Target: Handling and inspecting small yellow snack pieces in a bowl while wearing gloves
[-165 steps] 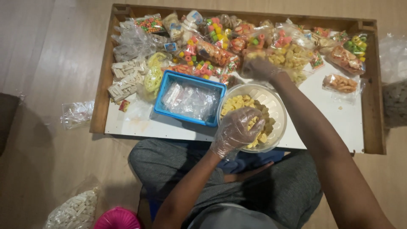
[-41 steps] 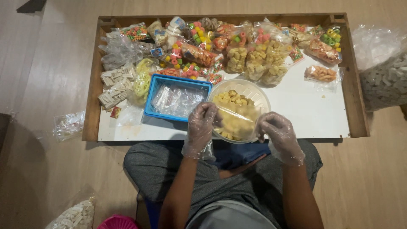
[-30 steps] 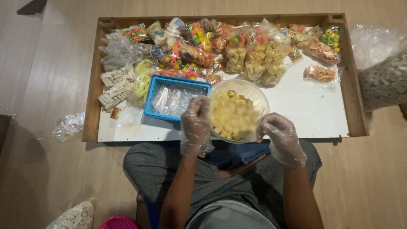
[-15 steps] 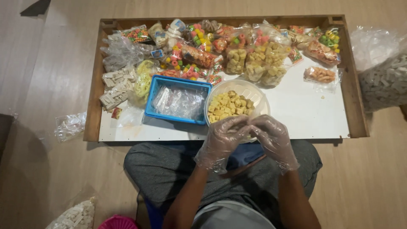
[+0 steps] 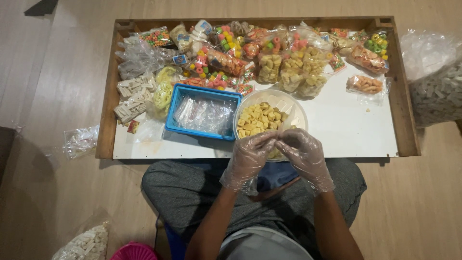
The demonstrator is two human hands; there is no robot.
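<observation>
Over the near rim of the bowl: both gloved hands are brought together, fingertips meeting above the lap edge of the table.
Left hand: the left hand, covered by a thin clear plastic glove, is curled with its fingertips pinched against those of the other hand.
Right hand: the right hand, gloved the same way, is curled inward and pinched at the same spot.
Grip: something small and clear appears to be pinched between the two sets of fingertips; what it is cannot be told, as it is too small and glossy.
Bowl: a round white plastic bowl is placed directly beyond and partly under the hands, on the white tabletop.
Bowl contents: pale yellow, chunky puffed snack pieces are heaped on the bowl's left and near side; the far right of the bowl is bare.
Basket: a blue rectangular plastic basket, touching the bowl's left side, is filled with crumpled clear plastic bags.
Table: a low white table with a raised wooden rim carries everything.
Far edge: sealed clear packets of yellow snacks and of multicoloured ring snacks are piled along the back.
Right side: a small packet of orange snacks lies apart on the tabletop.
</observation>
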